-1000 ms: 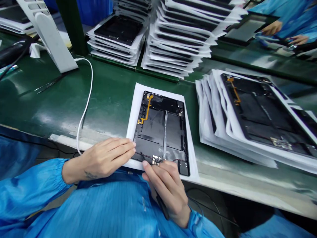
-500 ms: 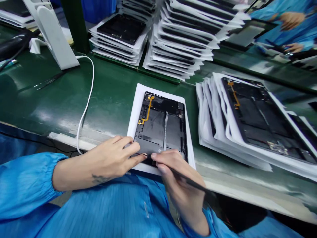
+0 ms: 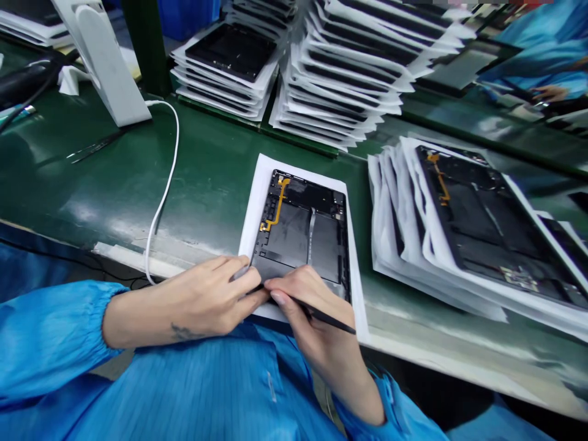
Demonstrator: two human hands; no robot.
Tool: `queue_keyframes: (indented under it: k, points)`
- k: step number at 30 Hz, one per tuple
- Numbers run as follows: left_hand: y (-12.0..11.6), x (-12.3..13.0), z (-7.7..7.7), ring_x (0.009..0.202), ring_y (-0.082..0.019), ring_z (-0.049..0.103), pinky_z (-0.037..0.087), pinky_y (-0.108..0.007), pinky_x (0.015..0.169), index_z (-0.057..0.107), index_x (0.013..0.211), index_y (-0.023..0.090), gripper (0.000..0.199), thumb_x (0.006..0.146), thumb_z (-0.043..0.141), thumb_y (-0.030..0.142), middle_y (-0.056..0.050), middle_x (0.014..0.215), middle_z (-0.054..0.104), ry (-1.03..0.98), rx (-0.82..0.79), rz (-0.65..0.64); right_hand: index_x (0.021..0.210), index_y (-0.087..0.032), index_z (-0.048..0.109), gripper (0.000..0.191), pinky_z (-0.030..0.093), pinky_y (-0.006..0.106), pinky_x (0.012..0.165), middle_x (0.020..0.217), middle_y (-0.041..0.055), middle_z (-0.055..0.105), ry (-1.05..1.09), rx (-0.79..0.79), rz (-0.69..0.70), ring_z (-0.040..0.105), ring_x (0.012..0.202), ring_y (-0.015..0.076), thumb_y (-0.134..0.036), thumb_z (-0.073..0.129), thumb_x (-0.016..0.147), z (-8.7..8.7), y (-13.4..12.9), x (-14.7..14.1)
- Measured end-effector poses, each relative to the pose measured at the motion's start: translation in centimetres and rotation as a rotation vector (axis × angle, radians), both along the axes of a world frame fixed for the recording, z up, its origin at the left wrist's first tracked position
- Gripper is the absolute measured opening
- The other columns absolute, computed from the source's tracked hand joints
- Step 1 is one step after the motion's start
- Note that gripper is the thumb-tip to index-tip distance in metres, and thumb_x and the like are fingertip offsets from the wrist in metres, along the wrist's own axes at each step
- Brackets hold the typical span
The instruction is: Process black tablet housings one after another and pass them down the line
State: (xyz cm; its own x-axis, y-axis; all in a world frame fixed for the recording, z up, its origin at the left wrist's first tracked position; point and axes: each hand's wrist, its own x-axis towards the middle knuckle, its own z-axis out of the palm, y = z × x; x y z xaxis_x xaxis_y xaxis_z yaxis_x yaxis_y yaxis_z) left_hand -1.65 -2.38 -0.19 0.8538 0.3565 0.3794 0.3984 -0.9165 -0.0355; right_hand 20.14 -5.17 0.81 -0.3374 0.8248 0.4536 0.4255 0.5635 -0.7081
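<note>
An opened tablet (image 3: 298, 236) lies face down on a white paper sheet (image 3: 248, 245), its black inner back showing an orange flex cable (image 3: 278, 205) and a thin silver ribbon (image 3: 311, 229). My left hand (image 3: 215, 297) rests its fingertips on the tablet's lower left edge and holds nothing I can see. Beside it, my right hand (image 3: 307, 312) is shut on a slim black spudger (image 3: 328, 320), whose tip points under my left fingers. The tablet's lower edge is hidden by both hands.
Tall stacks of tablets (image 3: 229, 67) in white sheets stand behind on the green workbench (image 3: 92, 184). Another stack (image 3: 478, 226) lies to the right. A white cable (image 3: 165, 184) runs from a white stand (image 3: 103, 67). A co-worker's hand (image 3: 549, 93) shows top right.
My right hand has moved up and left, closing on my left hand at the tablet's lower edge. The spudger now shows clearly, and a small circuit board seen earlier is out of sight.
</note>
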Motion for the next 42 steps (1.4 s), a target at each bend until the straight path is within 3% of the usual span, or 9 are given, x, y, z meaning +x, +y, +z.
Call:
queue_keyframes:
  k: [5, 9, 13, 18, 22, 28, 35, 39, 42]
  points:
    - [-0.3, -0.9, -0.7, 0.117, -0.023, 0.067, 0.056, -0.033, 0.098, 0.065, 0.122, 0.008, 0.030, 0.105, 0.041, 0.012, -0.007, 0.119, 0.073, -0.190, 0.065, -0.010, 0.099, -0.019, 0.069, 0.015, 0.052, 0.031, 0.068, 0.085, 0.0027, 0.073, -0.029, -0.016, 0.030, 0.063, 0.076, 0.0164, -0.009, 0.059, 0.096, 0.4, 0.1, 0.7]
    - [-0.8, -0.7, -0.9, 0.115, -0.028, 0.067, 0.056, -0.039, 0.093, 0.065, 0.126, 0.009, 0.031, 0.103, 0.044, 0.010, -0.007, 0.119, 0.073, -0.126, 0.061, 0.026, 0.099, -0.019, 0.069, 0.016, 0.055, 0.032, 0.070, 0.086, 0.0038, 0.074, -0.080, -0.028, -0.015, 0.067, 0.077, 0.0176, -0.008, 0.058, 0.096, 1.0, -0.7, 2.6]
    - [-0.5, 0.1, -0.1, 0.105, -0.025, 0.068, 0.054, -0.037, 0.090, 0.065, 0.125, 0.010, 0.030, 0.100, 0.048, 0.008, -0.008, 0.110, 0.072, -0.069, 0.075, 0.013, 0.099, -0.020, 0.069, 0.016, 0.055, 0.031, 0.067, 0.084, 0.0039, 0.073, -0.128, -0.033, -0.078, 0.068, 0.077, 0.0181, -0.007, 0.060, 0.094, 1.1, -1.7, 3.9]
    - [0.7, 1.7, 0.6, 0.087, -0.021, 0.063, 0.049, -0.036, 0.077, 0.068, 0.112, 0.011, 0.023, 0.101, 0.048, 0.010, -0.006, 0.091, 0.067, -0.053, 0.077, -0.041, 0.102, -0.020, 0.070, 0.017, 0.056, 0.031, 0.072, 0.086, 0.0039, 0.073, -0.118, 0.011, -0.096, 0.068, 0.081, 0.0183, -0.008, 0.060, 0.095, 0.7, -2.2, 3.8]
    - [1.2, 2.8, 0.5, 0.081, -0.021, 0.057, 0.044, -0.035, 0.070, 0.068, 0.107, 0.011, 0.021, 0.102, 0.048, 0.015, -0.008, 0.091, 0.063, -0.006, 0.003, -0.070, 0.105, -0.020, 0.069, 0.020, 0.058, 0.034, 0.075, 0.087, 0.0045, 0.073, -0.160, 0.033, -0.096, 0.069, 0.083, 0.0193, -0.007, 0.058, 0.094, 0.8, -2.6, 3.5]
    - [1.0, 2.7, 0.3, 0.085, -0.022, 0.056, 0.041, -0.036, 0.073, 0.068, 0.108, 0.013, 0.022, 0.102, 0.046, 0.014, -0.009, 0.104, 0.065, 0.016, -0.015, -0.075, 0.116, -0.015, 0.066, 0.021, 0.060, 0.037, 0.083, 0.081, 0.0045, 0.069, -0.441, 0.168, 0.009, 0.064, 0.078, 0.0184, -0.010, 0.056, 0.097, 0.5, -3.6, 3.5]
    - [1.4, 2.5, 0.2, 0.087, -0.021, 0.059, 0.043, -0.035, 0.075, 0.065, 0.116, 0.011, 0.021, 0.103, 0.049, 0.017, -0.007, 0.096, 0.066, -0.032, -0.001, -0.084, 0.122, -0.018, 0.063, 0.029, 0.061, 0.038, 0.082, 0.086, 0.0045, 0.069, -0.357, 0.132, -0.054, 0.066, 0.086, 0.0196, -0.007, 0.058, 0.095, -0.2, -3.8, 3.9]
    - [1.3, 2.5, 0.4, 0.087, -0.020, 0.060, 0.045, -0.035, 0.077, 0.065, 0.118, 0.011, 0.023, 0.103, 0.048, 0.016, -0.008, 0.097, 0.066, -0.018, 0.014, -0.085, 0.119, -0.016, 0.064, 0.023, 0.061, 0.038, 0.084, 0.081, 0.0041, 0.069, -0.415, 0.210, 0.005, 0.066, 0.083, 0.0193, -0.010, 0.056, 0.097, 0.0, -3.6, 3.6]
    - [1.3, 2.5, 0.4, 0.086, -0.021, 0.061, 0.046, -0.036, 0.077, 0.064, 0.119, 0.010, 0.024, 0.102, 0.047, 0.013, -0.008, 0.096, 0.067, -0.010, 0.012, -0.089, 0.117, -0.016, 0.063, 0.022, 0.060, 0.037, 0.084, 0.084, 0.0044, 0.069, -0.362, 0.167, 0.021, 0.065, 0.084, 0.0190, -0.010, 0.056, 0.097, 0.3, -3.5, 3.8]
